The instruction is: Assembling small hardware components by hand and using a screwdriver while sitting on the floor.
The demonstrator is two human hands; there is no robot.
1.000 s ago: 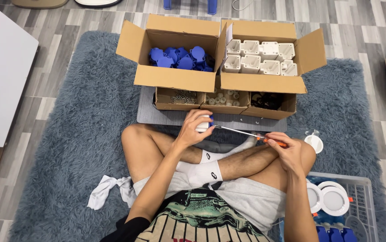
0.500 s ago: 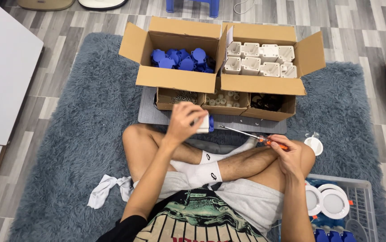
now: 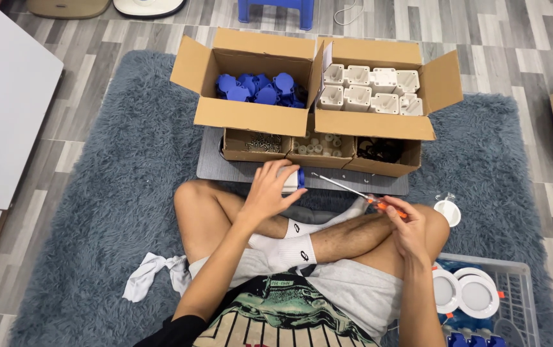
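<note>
The rug (image 3: 96, 193) is shaggy grey-blue. Brown cardboard boxes (image 3: 250, 115) hold blue caps (image 3: 257, 88) and white housings (image 3: 373, 87). The screwdriver (image 3: 360, 194) has an orange handle; the socks (image 3: 289, 247) are white with black logos.

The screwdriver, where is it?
The screwdriver is in the right hand, over the crossed legs, its tip pointing at the left hand.

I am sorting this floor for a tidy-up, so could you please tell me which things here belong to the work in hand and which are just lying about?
In use:
- white and blue part in the left hand
- orange-handled screwdriver in the right hand
- box of blue parts
- box of white housings
- small box of screws

Lying about:
- white cloth
- blue stool
</note>
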